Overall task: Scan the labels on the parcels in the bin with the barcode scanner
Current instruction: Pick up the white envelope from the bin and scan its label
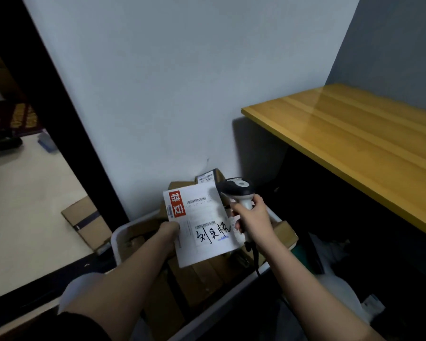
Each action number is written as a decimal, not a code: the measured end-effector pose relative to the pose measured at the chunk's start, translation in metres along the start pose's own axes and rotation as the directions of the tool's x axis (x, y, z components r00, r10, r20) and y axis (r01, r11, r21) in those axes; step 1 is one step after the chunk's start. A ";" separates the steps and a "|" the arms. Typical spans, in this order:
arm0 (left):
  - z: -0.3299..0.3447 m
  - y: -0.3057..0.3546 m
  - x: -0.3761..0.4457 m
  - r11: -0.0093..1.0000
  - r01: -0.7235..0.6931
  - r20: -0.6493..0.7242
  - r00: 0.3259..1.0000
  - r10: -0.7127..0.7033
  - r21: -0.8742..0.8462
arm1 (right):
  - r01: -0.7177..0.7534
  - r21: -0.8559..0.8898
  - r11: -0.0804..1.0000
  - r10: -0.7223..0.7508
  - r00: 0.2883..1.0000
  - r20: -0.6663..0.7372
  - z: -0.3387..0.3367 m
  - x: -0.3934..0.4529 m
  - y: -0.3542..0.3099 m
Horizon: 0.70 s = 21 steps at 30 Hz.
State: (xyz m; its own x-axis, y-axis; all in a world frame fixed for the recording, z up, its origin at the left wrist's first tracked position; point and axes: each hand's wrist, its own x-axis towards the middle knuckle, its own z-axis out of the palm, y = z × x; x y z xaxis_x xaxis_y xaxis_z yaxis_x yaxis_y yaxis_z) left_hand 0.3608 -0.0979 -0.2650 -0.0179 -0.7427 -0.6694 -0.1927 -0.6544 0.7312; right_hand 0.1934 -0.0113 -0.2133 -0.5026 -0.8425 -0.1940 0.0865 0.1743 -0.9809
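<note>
My left hand [170, 229] holds a flat white parcel [202, 225] by its left edge, above the bin. The parcel's face is up, with a red block, two barcodes and black handwriting on it. My right hand [252, 219] grips the handle of a black and white barcode scanner [237, 191], whose head sits just above the parcel's upper right corner. The scanner's cable hangs down below my right wrist. The white bin [118, 238] holds several brown cardboard parcels [202, 274]. Another labelled box [208, 178] stands at the bin's far end against the wall.
A yellow wooden tabletop [354, 141] juts out on the right, with dark space and white bags [335, 284] beneath it. A cardboard box [89, 222] lies on the pale floor to the left, past a black door frame [59, 124]. A grey wall [170, 82] stands straight ahead.
</note>
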 end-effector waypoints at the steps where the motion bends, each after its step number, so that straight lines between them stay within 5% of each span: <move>1: -0.002 -0.008 0.001 1.000 0.020 -0.008 1.000 -0.020 -0.006 | -0.011 -0.005 1.000 0.011 1.000 0.000 0.002 0.000 0.003; 21: -0.021 -0.104 -0.003 0.947 0.321 -0.012 0.947 -0.321 0.025 | -0.175 -0.040 0.984 0.176 0.984 0.018 0.014 0.001 0.054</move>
State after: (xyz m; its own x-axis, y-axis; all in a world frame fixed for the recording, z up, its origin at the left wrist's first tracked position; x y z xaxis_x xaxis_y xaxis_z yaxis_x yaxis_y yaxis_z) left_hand 0.4015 -0.0304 -0.3367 0.0569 -0.4955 -0.8668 -0.2129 -0.8542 0.4743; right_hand 0.2096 -0.0102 -0.2670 -0.4644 -0.8075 -0.3637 0.1383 0.3395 -0.9304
